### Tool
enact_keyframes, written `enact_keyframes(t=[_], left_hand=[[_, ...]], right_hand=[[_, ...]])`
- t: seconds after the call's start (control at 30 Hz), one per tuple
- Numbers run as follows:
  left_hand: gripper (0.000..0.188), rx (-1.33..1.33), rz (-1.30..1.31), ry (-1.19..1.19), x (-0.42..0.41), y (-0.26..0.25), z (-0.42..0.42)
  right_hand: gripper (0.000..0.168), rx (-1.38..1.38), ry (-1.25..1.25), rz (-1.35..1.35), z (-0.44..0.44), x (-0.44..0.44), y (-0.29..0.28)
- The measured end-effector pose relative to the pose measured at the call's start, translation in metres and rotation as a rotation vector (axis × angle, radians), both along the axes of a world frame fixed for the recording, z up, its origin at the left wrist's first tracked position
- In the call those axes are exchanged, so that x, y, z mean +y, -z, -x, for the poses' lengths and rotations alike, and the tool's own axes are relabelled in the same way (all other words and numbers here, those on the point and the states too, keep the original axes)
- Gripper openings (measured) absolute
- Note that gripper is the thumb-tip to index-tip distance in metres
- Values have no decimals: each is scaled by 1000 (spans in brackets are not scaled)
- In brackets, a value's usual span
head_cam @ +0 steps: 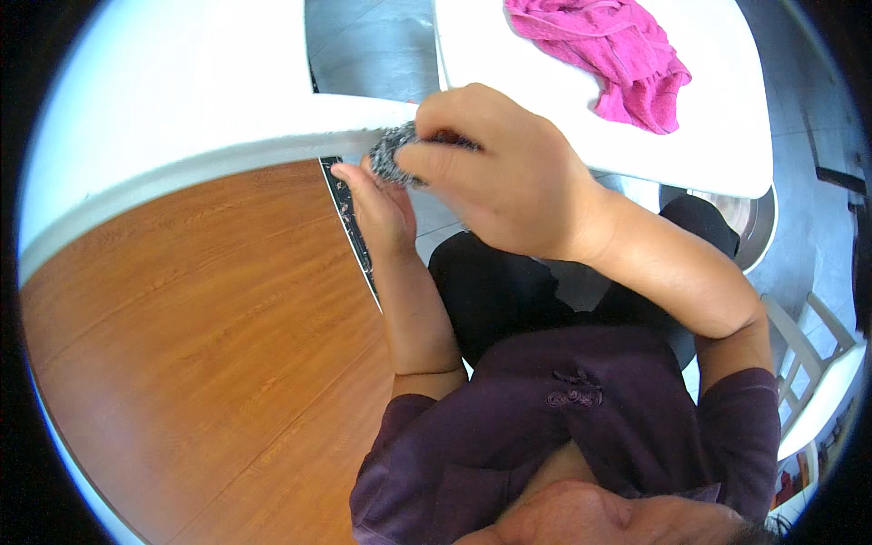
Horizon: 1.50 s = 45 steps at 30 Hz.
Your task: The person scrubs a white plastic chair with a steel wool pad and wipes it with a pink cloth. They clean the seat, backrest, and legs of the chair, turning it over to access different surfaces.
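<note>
A grey metal-wire scouring pad (391, 155) is pinched between the thumb and fingers of my right hand (501, 160). The pad is against the end of a long white edge (272, 151), which belongs to a broad white surface on the left. My left hand (383, 210) is just below the pad with its thumb raised. Its fingers are partly hidden behind the pad and my right hand, so I cannot tell whether they grip the white edge.
A crumpled pink towel (623, 65) lies on a white tabletop or stool seat (722, 129). A metal basin (763, 225) is partly under it. Wood-grain panelling (204, 354) fills the left. A white chair (817, 381) stands at the right, on grey floor tiles (371, 51).
</note>
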<state>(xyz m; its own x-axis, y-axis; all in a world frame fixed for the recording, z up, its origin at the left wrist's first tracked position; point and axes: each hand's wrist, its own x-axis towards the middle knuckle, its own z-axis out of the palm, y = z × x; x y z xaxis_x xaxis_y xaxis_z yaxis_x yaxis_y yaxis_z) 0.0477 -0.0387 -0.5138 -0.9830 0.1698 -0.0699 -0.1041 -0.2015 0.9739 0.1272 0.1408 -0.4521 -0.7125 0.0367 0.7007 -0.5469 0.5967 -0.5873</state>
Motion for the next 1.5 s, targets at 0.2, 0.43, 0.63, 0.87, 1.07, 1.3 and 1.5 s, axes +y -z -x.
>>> enact_keyframes(t=[0.2,0.43,0.63,0.87,1.07,1.3,1.5], left_hand=[[102,-40,-51,182,-1,6,9],[88,4,26,229,-7,-8,17],[82,25,-114,220,-5,-8,19],[93,2,-72,277,-3,-13,18],[95,-67,-88,185,-1,-5,16],[93,22,-80,226,6,-8,13],[85,-8,-130,204,-3,4,14]], right_hand=[[24,-29,40,-283,13,-30,95],[31,113,140,-322,14,-38,40],[36,234,112,-472,29,-30,-7],[20,170,165,-588,18,-27,24],[34,433,146,-474,41,-28,-52],[33,119,118,-597,11,-8,33],[35,346,124,-399,33,-22,-41]])
